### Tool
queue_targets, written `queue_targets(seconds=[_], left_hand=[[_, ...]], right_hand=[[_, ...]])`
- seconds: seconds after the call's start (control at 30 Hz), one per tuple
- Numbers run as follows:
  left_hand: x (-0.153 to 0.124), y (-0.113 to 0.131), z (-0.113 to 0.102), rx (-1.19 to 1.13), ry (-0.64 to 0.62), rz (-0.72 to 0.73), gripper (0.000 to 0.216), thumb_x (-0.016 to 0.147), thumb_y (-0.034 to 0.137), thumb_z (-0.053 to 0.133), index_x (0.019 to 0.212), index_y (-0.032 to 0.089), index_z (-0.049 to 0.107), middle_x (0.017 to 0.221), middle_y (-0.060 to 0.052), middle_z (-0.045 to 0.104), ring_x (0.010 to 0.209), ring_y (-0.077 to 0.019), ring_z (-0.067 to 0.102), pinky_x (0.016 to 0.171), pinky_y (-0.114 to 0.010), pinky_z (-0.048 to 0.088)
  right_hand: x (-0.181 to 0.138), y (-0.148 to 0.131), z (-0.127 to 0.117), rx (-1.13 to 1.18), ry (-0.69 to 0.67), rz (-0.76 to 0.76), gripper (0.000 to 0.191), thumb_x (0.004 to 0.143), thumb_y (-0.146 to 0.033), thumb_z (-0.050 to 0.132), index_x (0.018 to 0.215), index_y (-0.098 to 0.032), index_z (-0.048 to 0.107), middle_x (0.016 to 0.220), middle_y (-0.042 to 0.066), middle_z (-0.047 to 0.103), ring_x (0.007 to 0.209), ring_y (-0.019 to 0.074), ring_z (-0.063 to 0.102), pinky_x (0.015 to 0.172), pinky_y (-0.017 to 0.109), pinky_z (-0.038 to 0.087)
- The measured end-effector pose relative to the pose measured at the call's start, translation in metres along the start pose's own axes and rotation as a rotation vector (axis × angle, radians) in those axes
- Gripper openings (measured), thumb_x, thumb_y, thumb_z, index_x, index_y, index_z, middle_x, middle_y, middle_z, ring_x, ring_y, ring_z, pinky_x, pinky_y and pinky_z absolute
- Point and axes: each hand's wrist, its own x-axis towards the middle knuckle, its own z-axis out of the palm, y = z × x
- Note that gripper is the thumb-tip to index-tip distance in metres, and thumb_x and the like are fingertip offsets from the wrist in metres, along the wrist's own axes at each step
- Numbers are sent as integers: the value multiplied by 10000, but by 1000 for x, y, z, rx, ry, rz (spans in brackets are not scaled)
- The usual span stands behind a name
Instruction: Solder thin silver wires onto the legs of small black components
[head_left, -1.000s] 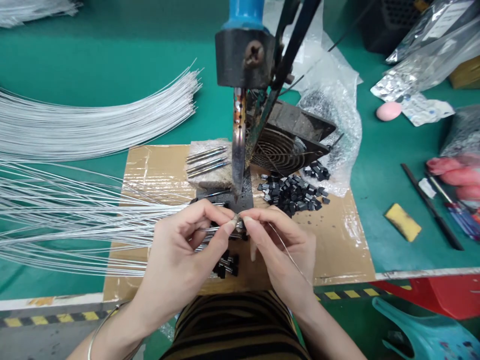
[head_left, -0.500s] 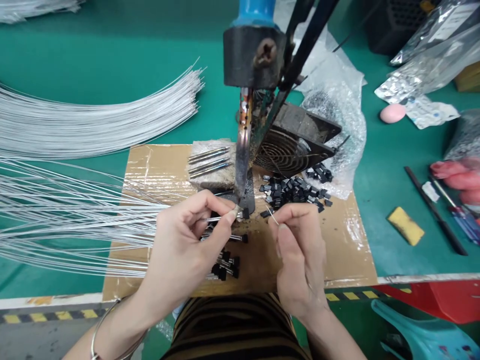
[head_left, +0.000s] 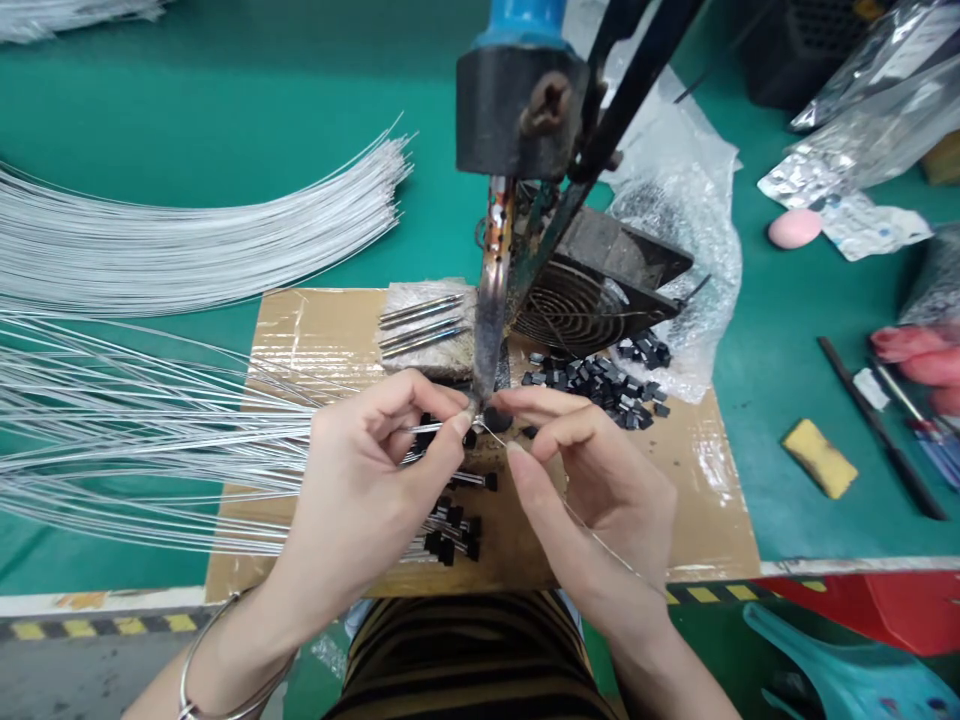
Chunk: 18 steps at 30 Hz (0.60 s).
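Silver-white wire (head_left: 429,428) is pinched between thumb and forefinger of the left hand (head_left: 371,480); its end lies at those fingertips, beneath the pointed tip of the iron (head_left: 490,320). Just right of the same fingertips I record a small black connector (head_left: 496,418). At the right hand (head_left: 600,490), thumb and forefinger tips stand apart; a thin strand (head_left: 495,436) passes the thumb tip towards the left fingertips and trails back across the palm. From my remote post I cannot tell whether another finger grips it. Beyond the right hand lies a heap of black pieces (head_left: 604,385). Assessment: the strand is probably solder. I would hold the left pinch motionless, feed the strand sparingly where iron and wire meet, and favour fingertip clearance from the iron, which I judge hot.
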Motion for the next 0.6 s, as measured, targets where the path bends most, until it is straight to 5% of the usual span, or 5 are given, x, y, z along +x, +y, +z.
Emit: queue_targets(seconds=[0.6], left_hand=[[3, 2, -1, -7, 13, 17, 82, 869, 166, 775, 807, 215, 753, 761, 27, 745, 574, -77, 539, 508, -189, 394]], right_hand=[[2, -1, 3, 62, 38, 20, 209, 940, -51, 683, 900, -246, 620, 1257, 38, 780, 1246, 196, 722, 1085, 331, 559]])
